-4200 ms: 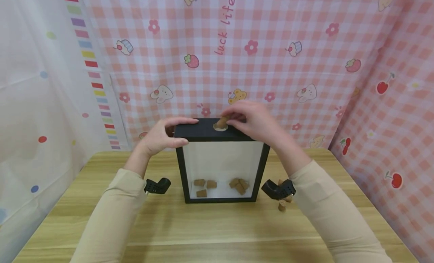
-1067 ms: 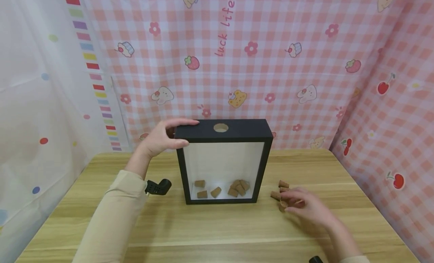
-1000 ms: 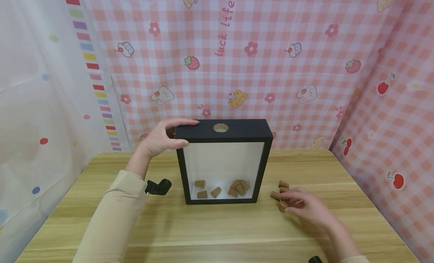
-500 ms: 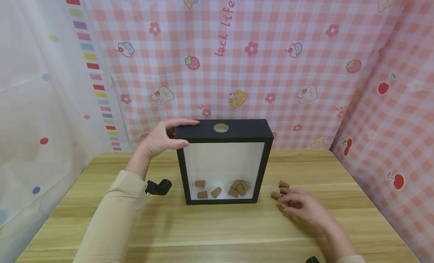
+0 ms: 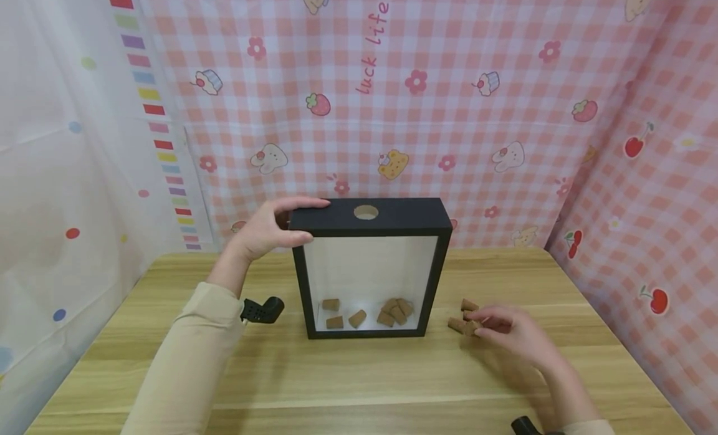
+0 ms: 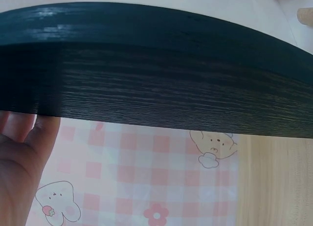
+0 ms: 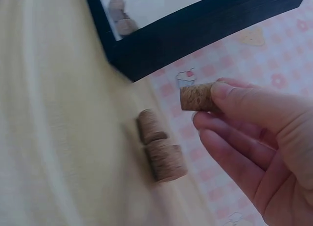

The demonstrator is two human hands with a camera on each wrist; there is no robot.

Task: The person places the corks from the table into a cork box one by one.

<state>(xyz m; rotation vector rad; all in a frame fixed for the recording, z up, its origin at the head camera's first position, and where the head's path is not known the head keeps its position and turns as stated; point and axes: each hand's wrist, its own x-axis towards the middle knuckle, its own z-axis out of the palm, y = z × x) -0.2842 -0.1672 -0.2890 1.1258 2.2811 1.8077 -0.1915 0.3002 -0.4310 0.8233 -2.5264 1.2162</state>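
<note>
My left hand (image 5: 262, 229) grips the upper left corner of a black box frame (image 5: 370, 230) with a clear front, thumb at the front and fingers over the top. The frame stands upright, and a round hole (image 5: 366, 212) opens in its top. Several corks (image 5: 357, 318) lie inside on its floor. At the right, my right hand (image 5: 521, 338) pinches a cork (image 7: 196, 98) between thumb and fingers, close over the loose corks. Two of those loose corks (image 7: 164, 160) show end to end in the right wrist view.
A wooden table (image 5: 314, 385) bears everything. A pink checked curtain (image 5: 460, 123) hangs behind and on the right, a white dotted one (image 5: 67, 173) on the left. Black wrist camera mounts (image 5: 263, 310) stick out from the sleeves.
Earlier my right hand held a cork at the top hole; it then came down to the loose corks, the corks inside shifted, and it now has another cork raised slightly. The left hand stayed put.
</note>
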